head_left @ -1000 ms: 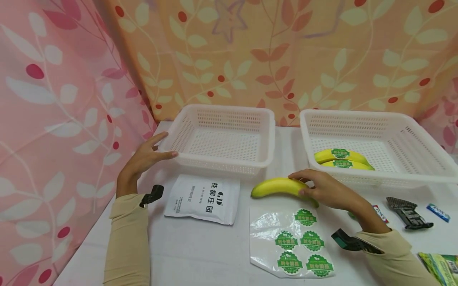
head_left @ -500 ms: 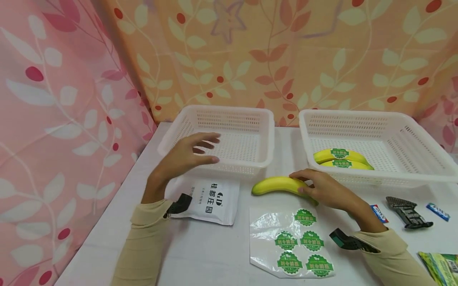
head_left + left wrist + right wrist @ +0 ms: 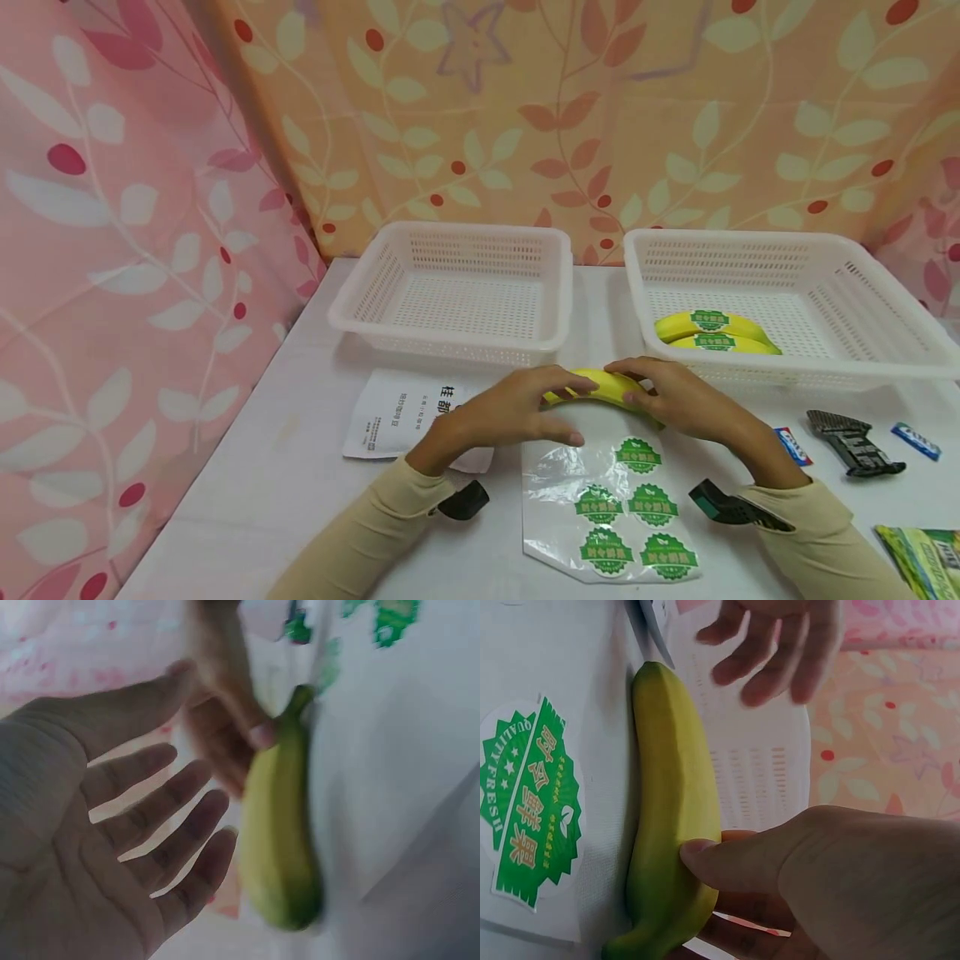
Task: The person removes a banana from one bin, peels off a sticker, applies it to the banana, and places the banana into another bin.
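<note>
A yellow banana [image 3: 611, 387] with greenish ends lies on the white table behind a sheet of green stickers [image 3: 611, 500]. My right hand [image 3: 678, 400] grips it near its stem end, the thumb on the near side, as the right wrist view shows. My left hand [image 3: 517, 412] hovers over the banana's other end, its fingers spread and loosely bent. In the left wrist view a gap shows between the left fingers [image 3: 187, 832] and the banana [image 3: 277, 825]. Under the left forearm, a white pouch with black print [image 3: 386, 417] is partly hidden.
Two white perforated baskets stand at the back: the left basket [image 3: 450, 337] and the right basket [image 3: 795, 362], which holds two stickered bananas [image 3: 716, 331]. At the right lie a black wrapped packet [image 3: 855, 442], small blue-and-white packets [image 3: 917, 442] and a green bag [image 3: 918, 558].
My left hand has moved from the left basket's edge, rightward and toward me, to over the banana. My right hand has kept its hold on the banana, nearly still.
</note>
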